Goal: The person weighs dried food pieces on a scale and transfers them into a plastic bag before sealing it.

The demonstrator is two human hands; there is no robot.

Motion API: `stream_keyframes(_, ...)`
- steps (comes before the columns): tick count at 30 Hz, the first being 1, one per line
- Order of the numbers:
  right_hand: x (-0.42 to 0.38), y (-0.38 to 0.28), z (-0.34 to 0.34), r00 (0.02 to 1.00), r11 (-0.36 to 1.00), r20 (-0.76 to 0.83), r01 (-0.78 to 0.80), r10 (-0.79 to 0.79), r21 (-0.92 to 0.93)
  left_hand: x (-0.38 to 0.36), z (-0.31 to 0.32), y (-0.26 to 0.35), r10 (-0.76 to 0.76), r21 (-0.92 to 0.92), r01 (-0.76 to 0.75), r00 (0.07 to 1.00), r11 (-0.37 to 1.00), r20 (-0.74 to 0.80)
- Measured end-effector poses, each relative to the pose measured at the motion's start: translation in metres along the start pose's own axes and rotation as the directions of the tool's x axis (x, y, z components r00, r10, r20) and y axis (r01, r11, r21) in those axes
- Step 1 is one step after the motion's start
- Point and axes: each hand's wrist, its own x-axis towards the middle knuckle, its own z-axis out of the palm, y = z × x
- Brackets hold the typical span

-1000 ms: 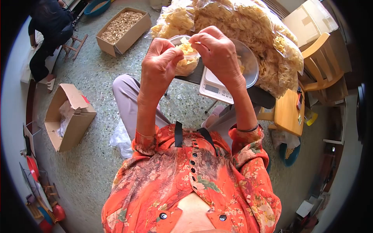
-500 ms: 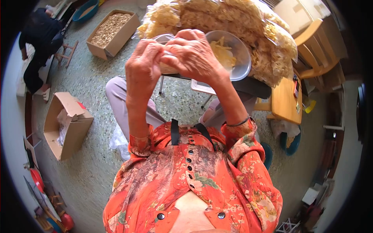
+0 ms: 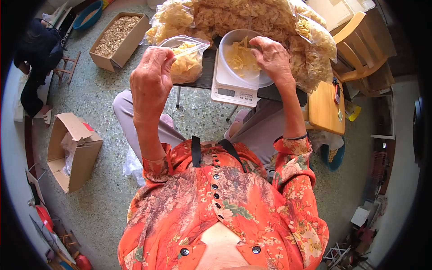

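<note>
My left hand (image 3: 153, 74) pinches the upper left edge of a clear plastic bag (image 3: 186, 67) holding pale yellow flakes; the bag's mouth looks open. My right hand (image 3: 272, 58) is at the right rim of a clear round bowl (image 3: 266, 81), its fingers closed around the rim area. More yellow flakes (image 3: 242, 57) lie in the bowl, which sits on a white digital scale (image 3: 234, 92). The scale stands on a dark table (image 3: 204, 74).
Many filled bags (image 3: 252, 18) are piled behind the bowl. A wooden chair (image 3: 362, 49) and stool (image 3: 326, 110) stand at the right. On the floor are a box of brown pieces (image 3: 118, 38) and an open carton (image 3: 74, 150). Another person (image 3: 38, 49) sits far left.
My hands have parted: the right one has moved right from the bag to the bowl, while the left stays at the bag. The bag and the scale now show more fully.
</note>
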Motion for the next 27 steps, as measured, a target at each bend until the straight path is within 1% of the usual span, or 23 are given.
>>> stream_keyframes(1, 0.001, 0.004, 0.007, 1.0, 1.0, -0.001, 0.0, 0.0, 0.002, 0.001, -0.001, 0.001, 0.001, 0.001, -0.001, 1.0, 1.0, 0.001)
stream_keyframes(3, 0.004, 0.007, 0.015, 0.998, 0.998, 0.066, 0.014, -0.01, -0.066, 0.001, -0.003, 0.004, 0.016, -0.009, -0.016, 1.0, 1.0, 0.017)
stream_keyframes(4, 0.004, 0.005, 0.017, 0.992, 0.997, 0.125, -0.018, 0.028, -0.08, 0.0, -0.004, 0.005, 0.018, -0.007, -0.018, 1.0, 1.0, 0.017)
stream_keyframes(5, 0.005, 0.004, 0.019, 0.992, 0.997, 0.123, -0.018, 0.027, -0.078, 0.0, -0.004, 0.005, 0.012, -0.017, -0.012, 1.0, 1.0, 0.023)
stream_keyframes(7, 0.006, -0.002, 0.02, 0.968, 0.989, 0.214, -0.108, 0.128, -0.106, -0.001, -0.004, 0.005, 0.007, -0.028, -0.006, 1.0, 1.0, 0.027)
stream_keyframes(11, 0.005, 0.002, 0.018, 0.978, 0.994, 0.182, -0.099, 0.105, -0.046, -0.001, -0.005, 0.006, 0.005, -0.032, -0.004, 1.0, 0.999, 0.027)
stream_keyframes(13, 0.001, -0.002, 0.006, 0.977, 0.983, 0.118, -0.182, 0.179, 0.017, 0.0, -0.005, 0.007, 0.004, -0.044, -0.004, 1.0, 0.999, 0.015)
stream_keyframes(14, -0.001, 0.007, 0.006, 0.992, 0.983, 0.061, -0.119, 0.111, 0.139, 0.0, -0.005, 0.008, 0.002, -0.054, -0.002, 1.0, 0.999, 0.009)
stream_keyframes(15, -0.002, 0.008, 0.002, 0.992, 0.983, 0.061, -0.118, 0.111, 0.138, -0.001, -0.006, 0.009, 0.0, -0.064, 0.0, 1.0, 0.998, 0.005)
stream_keyframes(17, -0.005, 0.011, -0.005, 0.985, 0.93, 0.031, -0.17, 0.17, 0.325, -0.001, -0.006, 0.008, -0.006, -0.062, 0.006, 1.0, 0.998, 0.005)
stream_keyframes(18, -0.005, 0.011, -0.007, 0.986, 0.897, 0.027, -0.161, 0.164, 0.411, -0.001, -0.006, 0.008, -0.013, -0.06, 0.013, 1.0, 0.998, 0.007)
stream_keyframes(19, -0.006, 0.011, -0.009, 0.986, 0.898, 0.027, -0.16, 0.164, 0.409, -0.001, -0.005, 0.007, -0.013, -0.061, 0.013, 1.0, 0.998, 0.005)
stream_keyframes(21, -0.008, 0.003, -0.015, 0.968, 0.72, 0.012, -0.195, 0.251, 0.666, 0.0, -0.004, 0.004, 0.043, -0.087, -0.046, 0.998, 0.995, -0.041)
stream_keyframes(22, -0.007, -0.014, -0.021, 0.969, 0.659, -0.017, -0.155, 0.248, 0.736, -0.001, -0.003, 0.001, 0.037, -0.074, -0.04, 0.998, 0.996, -0.046)
stream_keyframes(23, -0.004, -0.03, -0.027, 0.971, 0.542, -0.047, -0.09, 0.234, 0.835, -0.002, 0.0, -0.002, 0.042, -0.098, -0.047, 0.998, 0.994, -0.051)
stream_keyframes(24, -0.003, -0.049, -0.033, 0.976, 0.49, -0.062, -0.05, 0.21, 0.87, -0.003, 0.001, -0.003, 0.048, -0.121, -0.055, 0.997, 0.991, -0.057)
stream_keyframes(25, 0.0, -0.066, -0.035, 0.979, 0.434, -0.079, -0.011, 0.188, 0.901, -0.003, 0.0, -0.002, 0.045, -0.105, -0.051, 0.997, 0.993, -0.061)
stream_keyframes(27, 0.007, -0.093, -0.022, 0.978, 0.401, -0.194, 0.15, 0.072, 0.904, -0.002, 0.0, 0.002, 0.044, -0.13, -0.051, 0.997, 0.99, -0.058)
